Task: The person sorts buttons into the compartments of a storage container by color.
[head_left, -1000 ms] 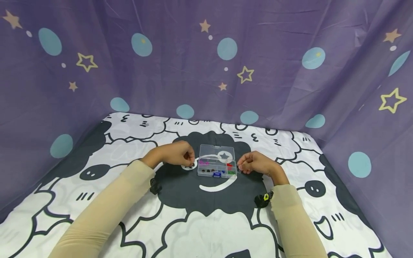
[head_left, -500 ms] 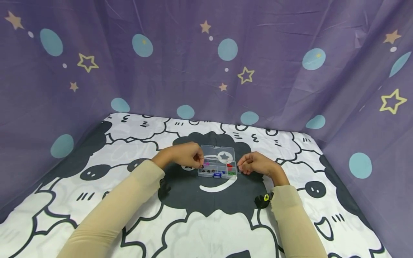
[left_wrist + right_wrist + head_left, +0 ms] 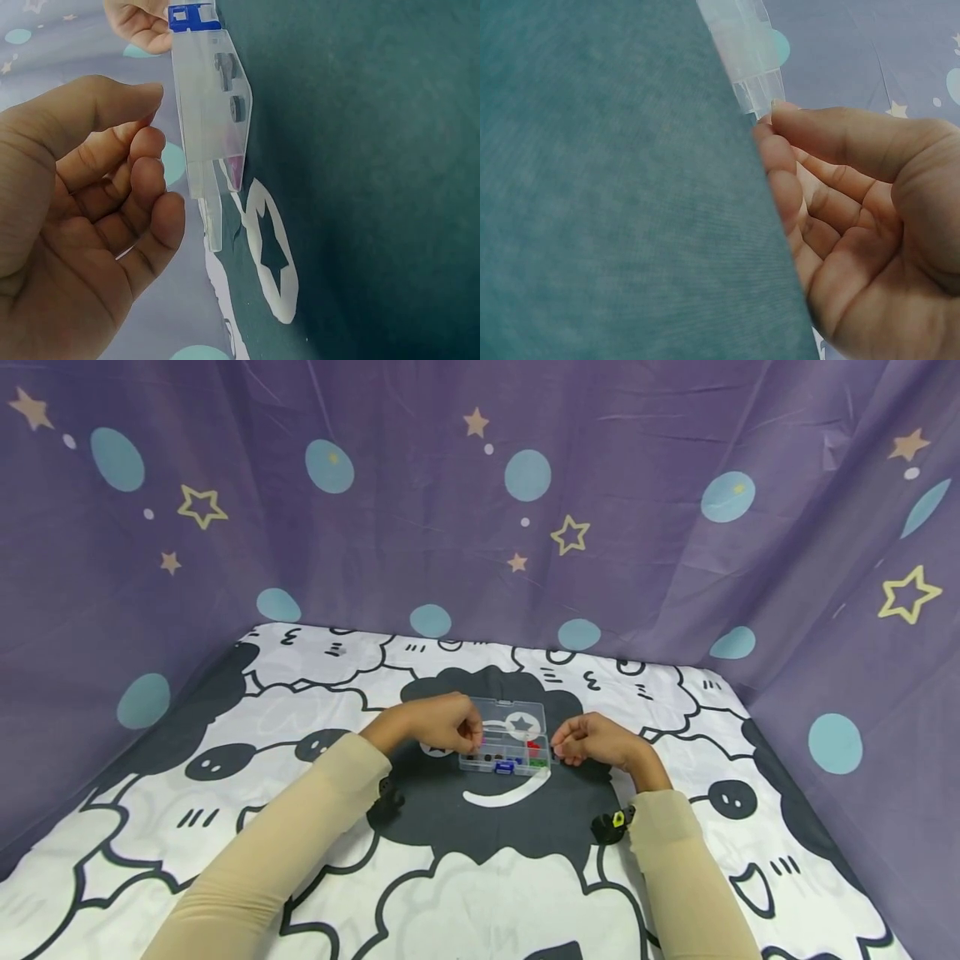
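A small clear plastic organizer box (image 3: 491, 767) with a blue latch (image 3: 504, 767) lies with its lid (image 3: 506, 714) raised. Its compartments hold dark pieces, blue pieces, red pieces (image 3: 533, 746) and green pieces (image 3: 537, 762). Over its left end is my left hand (image 3: 446, 722), thumb and fingertips drawn together; whether anything sits between them is hidden. In the left wrist view, pink and dark pieces show through the box wall. My right hand (image 3: 600, 739) pinches the box at its right end, thumb against curled fingers; the exact contact is partly hidden.
The box rests on a cloth (image 3: 480, 902) printed with black and white sheep. A purple curtain (image 3: 420, 560) with stars and blue spots hangs behind and at the sides. Dark wrist devices (image 3: 609, 827) sit under both forearms.
My left hand has moved right, from beside the box to over its left end. A small dark piece seen at its fingertips earlier is out of sight now. The right hand stays put.
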Action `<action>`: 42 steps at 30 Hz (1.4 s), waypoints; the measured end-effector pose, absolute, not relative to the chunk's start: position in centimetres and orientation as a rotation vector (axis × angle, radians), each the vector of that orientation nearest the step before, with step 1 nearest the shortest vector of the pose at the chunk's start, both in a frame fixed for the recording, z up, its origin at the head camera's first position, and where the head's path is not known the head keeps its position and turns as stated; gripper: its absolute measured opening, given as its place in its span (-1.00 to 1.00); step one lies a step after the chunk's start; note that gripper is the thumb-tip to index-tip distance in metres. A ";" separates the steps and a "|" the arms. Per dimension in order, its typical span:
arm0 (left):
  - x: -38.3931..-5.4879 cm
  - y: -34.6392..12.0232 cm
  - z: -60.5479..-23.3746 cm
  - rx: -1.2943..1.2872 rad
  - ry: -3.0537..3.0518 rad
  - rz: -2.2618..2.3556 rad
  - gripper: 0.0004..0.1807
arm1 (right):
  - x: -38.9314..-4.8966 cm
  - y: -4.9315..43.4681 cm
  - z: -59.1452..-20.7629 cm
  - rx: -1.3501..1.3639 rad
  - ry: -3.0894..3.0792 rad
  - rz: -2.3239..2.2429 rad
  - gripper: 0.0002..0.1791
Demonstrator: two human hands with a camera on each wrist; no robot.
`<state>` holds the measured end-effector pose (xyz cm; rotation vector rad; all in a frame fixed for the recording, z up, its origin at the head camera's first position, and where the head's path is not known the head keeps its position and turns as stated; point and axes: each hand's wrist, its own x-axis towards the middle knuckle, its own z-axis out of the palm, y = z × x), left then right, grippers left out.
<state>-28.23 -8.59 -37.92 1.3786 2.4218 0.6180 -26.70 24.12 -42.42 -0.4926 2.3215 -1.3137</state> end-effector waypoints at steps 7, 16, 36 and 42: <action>-28.3 -9.1 -37.8 1.340 2.426 0.614 -0.94 | -26.7 24.1 -42.2 -0.500 2.319 -1.310 -0.82; -28.2 -9.7 -37.5 1.336 2.430 0.651 -0.94 | -26.9 24.0 -42.3 -0.515 2.310 -1.317 -0.82; -28.2 -12.7 -37.8 1.265 2.507 0.667 -0.88 | -27.0 24.4 -42.3 -0.495 2.303 -1.319 -0.78; -28.1 -13.8 -37.7 1.260 2.533 0.676 -0.89 | -26.9 24.6 -42.2 -0.505 2.312 -1.304 -0.76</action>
